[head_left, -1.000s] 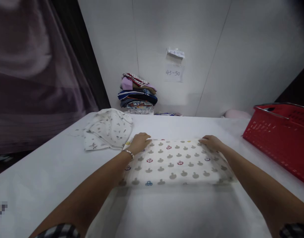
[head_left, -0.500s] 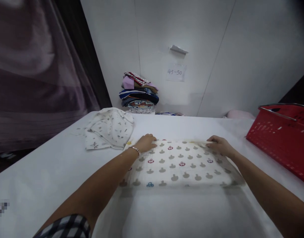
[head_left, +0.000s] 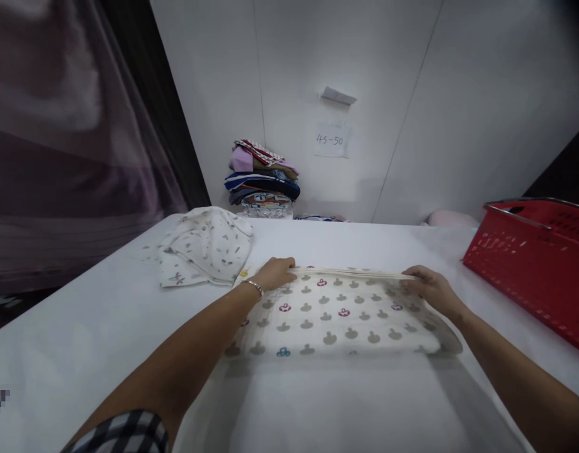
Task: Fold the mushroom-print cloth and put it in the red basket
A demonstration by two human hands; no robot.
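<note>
Pinching the layered far edge near its right end, the right hand held the patterned cloth on the white desk; the left hand touched its far left, grip unclear.

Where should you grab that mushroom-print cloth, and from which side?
Best near both ends of its far edge, I'd say, the left hand and right hand pinching from above. The cloth lies wide and flat, and its layers line up there in a straight edge.
</note>
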